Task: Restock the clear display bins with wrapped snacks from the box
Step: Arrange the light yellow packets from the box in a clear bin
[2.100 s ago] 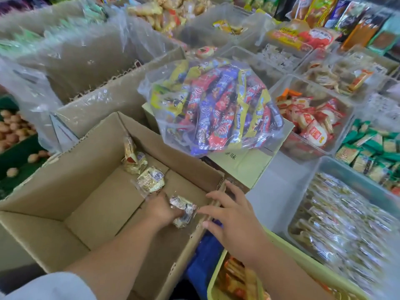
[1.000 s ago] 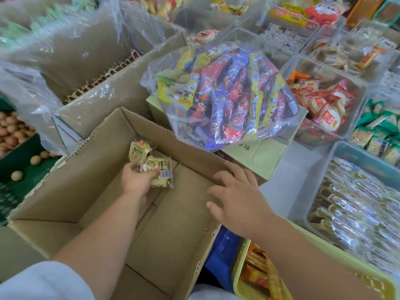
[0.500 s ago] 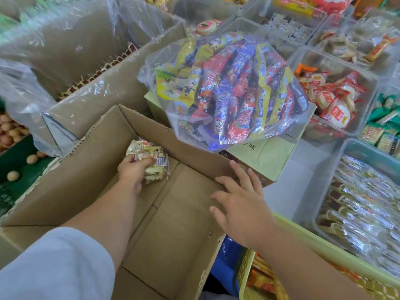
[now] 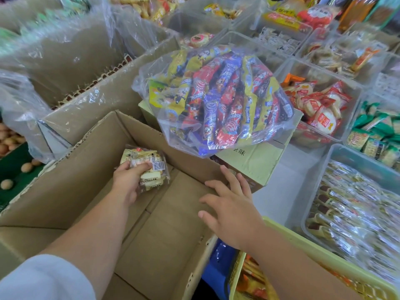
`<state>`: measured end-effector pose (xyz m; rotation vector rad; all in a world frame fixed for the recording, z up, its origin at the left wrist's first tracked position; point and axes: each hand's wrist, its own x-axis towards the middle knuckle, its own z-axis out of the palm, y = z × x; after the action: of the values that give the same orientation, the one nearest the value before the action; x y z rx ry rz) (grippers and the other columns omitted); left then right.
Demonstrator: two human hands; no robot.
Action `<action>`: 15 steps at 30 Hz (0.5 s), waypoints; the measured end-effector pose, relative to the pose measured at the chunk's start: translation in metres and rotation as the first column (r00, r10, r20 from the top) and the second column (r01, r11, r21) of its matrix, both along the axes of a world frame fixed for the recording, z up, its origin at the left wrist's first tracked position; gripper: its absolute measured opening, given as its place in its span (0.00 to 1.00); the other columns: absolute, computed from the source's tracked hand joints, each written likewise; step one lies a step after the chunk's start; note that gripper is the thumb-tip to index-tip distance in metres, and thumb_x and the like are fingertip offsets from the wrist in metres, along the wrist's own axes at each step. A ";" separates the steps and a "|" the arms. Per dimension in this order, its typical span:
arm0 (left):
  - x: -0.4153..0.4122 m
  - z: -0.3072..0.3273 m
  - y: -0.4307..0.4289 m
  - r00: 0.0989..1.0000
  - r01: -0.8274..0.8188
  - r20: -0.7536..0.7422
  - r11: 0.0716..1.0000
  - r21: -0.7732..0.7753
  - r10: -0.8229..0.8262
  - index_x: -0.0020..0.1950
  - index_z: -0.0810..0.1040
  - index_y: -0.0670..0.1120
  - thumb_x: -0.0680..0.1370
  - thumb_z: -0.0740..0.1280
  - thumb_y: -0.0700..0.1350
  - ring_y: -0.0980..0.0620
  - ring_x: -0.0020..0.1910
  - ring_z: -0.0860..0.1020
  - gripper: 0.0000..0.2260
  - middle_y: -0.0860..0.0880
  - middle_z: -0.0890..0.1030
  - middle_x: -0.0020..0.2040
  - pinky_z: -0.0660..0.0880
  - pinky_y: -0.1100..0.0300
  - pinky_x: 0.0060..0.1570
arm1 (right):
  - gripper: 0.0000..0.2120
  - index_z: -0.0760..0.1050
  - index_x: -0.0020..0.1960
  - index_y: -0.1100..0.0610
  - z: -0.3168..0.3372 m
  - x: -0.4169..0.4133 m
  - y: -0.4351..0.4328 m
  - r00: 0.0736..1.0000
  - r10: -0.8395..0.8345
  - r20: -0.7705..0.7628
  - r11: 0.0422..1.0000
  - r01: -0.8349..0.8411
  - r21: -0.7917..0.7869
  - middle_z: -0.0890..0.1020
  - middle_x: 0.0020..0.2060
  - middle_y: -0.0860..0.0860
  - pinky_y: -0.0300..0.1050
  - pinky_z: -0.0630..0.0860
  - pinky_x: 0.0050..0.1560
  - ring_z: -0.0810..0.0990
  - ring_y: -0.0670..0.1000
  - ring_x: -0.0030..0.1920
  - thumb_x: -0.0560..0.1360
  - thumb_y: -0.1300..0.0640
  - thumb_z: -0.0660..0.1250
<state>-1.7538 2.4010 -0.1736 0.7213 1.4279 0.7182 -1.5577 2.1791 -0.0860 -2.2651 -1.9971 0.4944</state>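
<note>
Wrapped snacks in left grip, inside box

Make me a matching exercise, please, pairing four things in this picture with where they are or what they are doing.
1 left hand
2 right hand
3 snack bag
4 green packets

A at the picture's right edge
B lying on the green carton
C gripping wrapped snacks inside the box
D open, fingers spread, by the box's right wall

Pairs: 1-C, 2-D, 3-B, 4-A
</note>
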 end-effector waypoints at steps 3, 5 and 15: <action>-0.006 0.016 -0.020 1.000 -0.015 -0.004 0.998 0.055 0.016 0.53 0.83 0.45 0.70 0.79 0.35 0.43 0.42 0.87 0.14 0.43 0.88 0.48 0.84 0.46 0.37 | 0.22 0.74 0.67 0.39 0.008 0.006 -0.003 0.992 0.010 -0.126 1.000 -0.007 0.024 0.64 0.76 0.42 0.55 0.35 0.78 0.38 0.49 0.80 0.79 0.35 0.54; -0.011 0.031 -0.039 0.999 -0.032 -0.014 0.991 0.133 0.034 0.49 0.83 0.46 0.70 0.80 0.36 0.43 0.39 0.87 0.12 0.42 0.88 0.48 0.83 0.49 0.32 | 0.19 0.74 0.67 0.40 0.017 0.009 -0.009 0.973 -0.017 -0.231 0.996 0.037 0.082 0.64 0.76 0.42 0.52 0.42 0.80 0.42 0.47 0.80 0.79 0.37 0.58; 0.017 0.176 -0.148 0.970 0.000 0.206 0.848 0.530 -0.129 0.52 0.86 0.53 0.66 0.79 0.37 0.48 0.50 0.86 0.19 0.49 0.88 0.50 0.84 0.48 0.49 | 0.16 0.76 0.64 0.39 0.089 0.031 -0.098 0.528 -0.193 -0.827 0.903 0.426 0.061 0.77 0.60 0.37 0.44 0.73 0.63 0.73 0.35 0.63 0.76 0.43 0.69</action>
<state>-1.7373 2.2525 0.0025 1.0650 0.9823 1.1256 -1.5269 2.0807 0.0027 -1.6728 -1.0702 0.9433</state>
